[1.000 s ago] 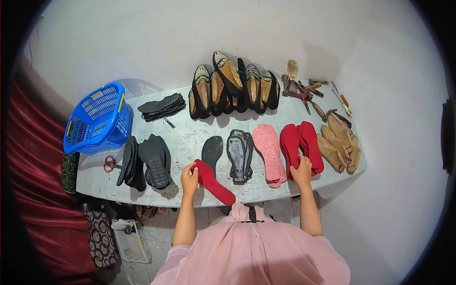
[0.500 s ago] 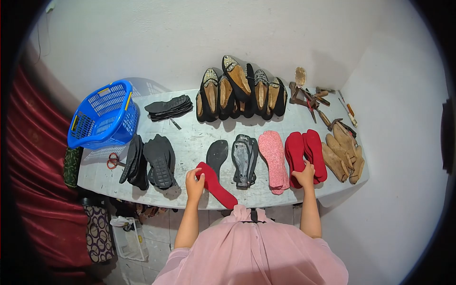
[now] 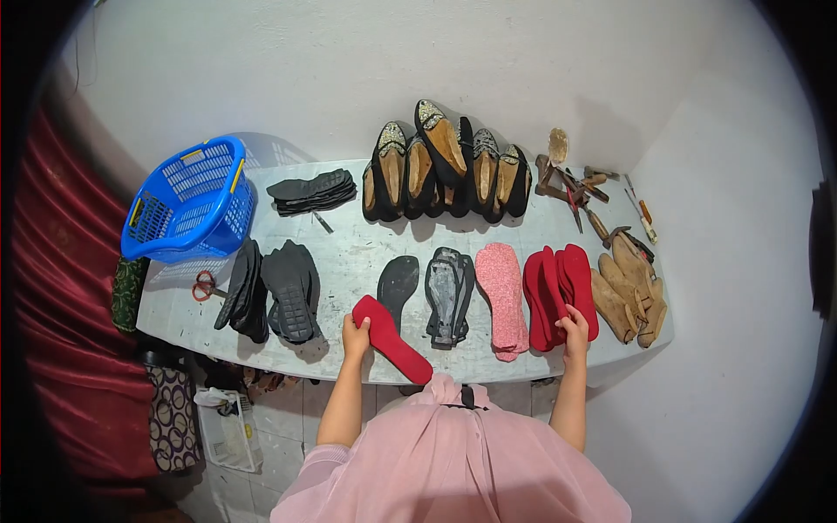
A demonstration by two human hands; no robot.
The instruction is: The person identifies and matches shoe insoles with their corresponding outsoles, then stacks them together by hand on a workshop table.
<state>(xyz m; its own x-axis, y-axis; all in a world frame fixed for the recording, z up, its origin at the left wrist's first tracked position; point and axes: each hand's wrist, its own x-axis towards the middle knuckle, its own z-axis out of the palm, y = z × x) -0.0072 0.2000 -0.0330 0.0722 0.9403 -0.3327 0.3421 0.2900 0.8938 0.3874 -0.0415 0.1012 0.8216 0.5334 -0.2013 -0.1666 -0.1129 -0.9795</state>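
My left hand (image 3: 355,338) pinches the upper end of a red insole (image 3: 394,345), which slants down to the right over the table's front edge. Just beyond it, a single black sole (image 3: 399,283) lies flat. On the right, my right hand (image 3: 573,331) has its thumb and fingers closed on the lower end of a red insole (image 3: 552,277), tilted between the left red stack (image 3: 538,305) and the right red stack (image 3: 577,275). Pink speckled insoles (image 3: 499,292) lie left of these stacks, and grey-smeared black soles (image 3: 447,292) lie farther left.
Black shoes with glittery toes (image 3: 445,148) stand at the back, wooden lasts inside. Tools (image 3: 571,187) and bare wooden lasts (image 3: 628,288) lie right. Black sole stacks (image 3: 292,288), red-handled scissors (image 3: 205,286) and a blue basket (image 3: 187,205) occupy the left of the table (image 3: 349,248).
My right hand has shifted a little right, and a red insole now stands tilted between the two red stacks. The left hand's insole has moved slightly left.
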